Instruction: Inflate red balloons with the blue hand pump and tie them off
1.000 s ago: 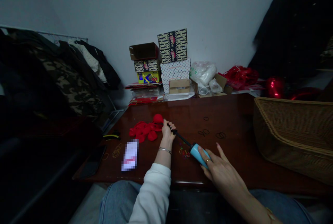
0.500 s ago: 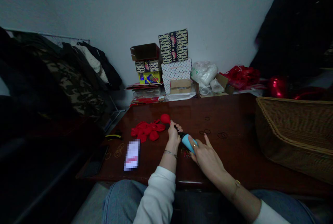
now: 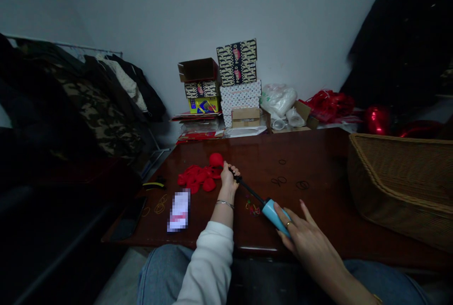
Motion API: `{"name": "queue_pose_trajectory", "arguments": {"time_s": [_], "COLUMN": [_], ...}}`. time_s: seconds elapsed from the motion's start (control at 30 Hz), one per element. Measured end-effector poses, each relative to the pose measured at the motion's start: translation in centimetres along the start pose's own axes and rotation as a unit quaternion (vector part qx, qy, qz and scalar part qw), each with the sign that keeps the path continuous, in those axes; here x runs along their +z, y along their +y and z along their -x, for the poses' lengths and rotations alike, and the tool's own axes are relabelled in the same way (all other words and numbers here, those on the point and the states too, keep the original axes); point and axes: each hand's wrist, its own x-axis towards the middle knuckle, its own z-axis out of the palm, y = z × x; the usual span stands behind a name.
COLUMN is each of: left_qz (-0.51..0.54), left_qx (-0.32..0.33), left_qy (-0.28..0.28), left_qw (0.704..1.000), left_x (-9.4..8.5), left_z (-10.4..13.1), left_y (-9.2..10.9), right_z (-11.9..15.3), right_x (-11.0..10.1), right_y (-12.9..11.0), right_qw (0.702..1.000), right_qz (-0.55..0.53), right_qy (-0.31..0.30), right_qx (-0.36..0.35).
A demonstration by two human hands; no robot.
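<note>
A hand balloon pump (image 3: 278,218) slants between my two hands, its black rod showing beyond the blue barrel. My right hand (image 3: 300,234) is closed round the blue barrel, with one finger stretched away. My left hand (image 3: 229,180) grips the black front end of the pump. At its fingertips sits a small round red balloon (image 3: 216,159), partly inflated; its neck is hidden by the fingers. Just left of that hand lies a heap of limp red balloons (image 3: 198,178). Small coloured bands (image 3: 253,208) lie on the table under the pump.
The brown table (image 3: 311,154) carries black rings (image 3: 302,185), yellowish bands (image 3: 161,205), a pixelated white rectangle (image 3: 179,210), a dark phone-like slab (image 3: 130,220) and a yellow-black item (image 3: 155,185). A wicker basket (image 3: 399,191) stands right. Stacked boxes (image 3: 240,97) are at the wall.
My right hand has drawn the blue barrel back toward me and to the right, exposing more black rod. My left hand and the round balloon have shifted slightly left.
</note>
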Motion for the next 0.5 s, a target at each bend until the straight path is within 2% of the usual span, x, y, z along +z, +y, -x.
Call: {"name": "queue_pose_trajectory", "arguments": {"time_s": [0.2,0.5], "left_qz": [-0.001,-0.023], "left_qx": [-0.011,-0.024], "left_qy": [-0.004,-0.015], "left_qw": [1.0,0.999], "left_x": [0.4,0.8], "left_z": [0.6,1.3], "left_y": [-0.7,-2.6], "right_z": [-1.2,-6.1], "right_x": [-0.1,-0.4], "right_y": [-0.6,-2.0], "right_qw": [1.0,0.998], "right_qz": [-0.013,0.019], "right_qy": [0.007,-0.042], "right_qx": [0.013,0.044]}}
